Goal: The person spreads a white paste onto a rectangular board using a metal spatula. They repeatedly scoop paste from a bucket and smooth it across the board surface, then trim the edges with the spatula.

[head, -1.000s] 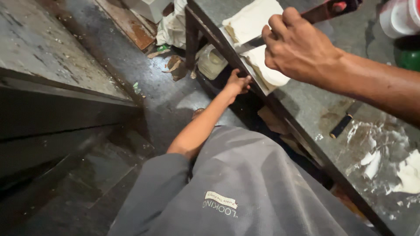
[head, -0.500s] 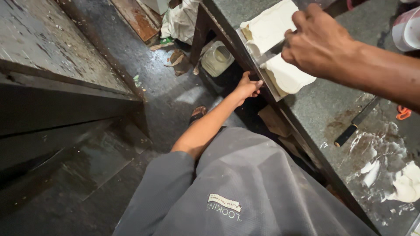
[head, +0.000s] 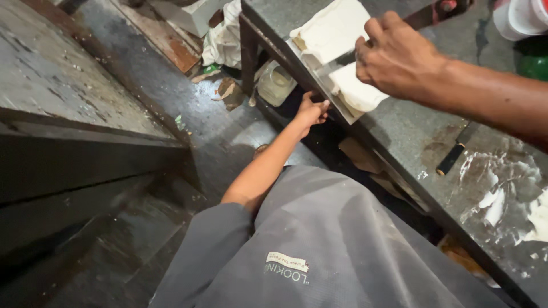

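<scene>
Grey stone, stained and streaked with white smears, makes up the counter [head: 411,131] on which a white slab [head: 334,28] lies at the edge. The right hand [head: 399,57] is closed around a flat metal blade [head: 337,63] whose tip rests on the slab, with a rounded white piece [head: 357,91] just below the knuckles. The left hand [head: 311,111] reaches down under the counter's edge, fingers curled against the underside of the rim right beneath the slab; whether it grips anything there cannot be told.

Beyond the left hand, under the counter, stands a pale plastic jar [head: 275,84] beside a dark counter leg [head: 248,51], and past those a crumpled white cloth [head: 225,37] and scraps of brown leaf litter [head: 228,91] on the wet dark floor [head: 188,97]. Below the right forearm a dark-handled tool [head: 454,157] lies on the counter, apart from both hands. Beyond the right wrist are a white tub [head: 522,17] and a green container [head: 535,65]. The person's grey shirt [head: 319,239] fills the near view, with a second worn surface [head: 51,80] well away on the left hand's side.
</scene>
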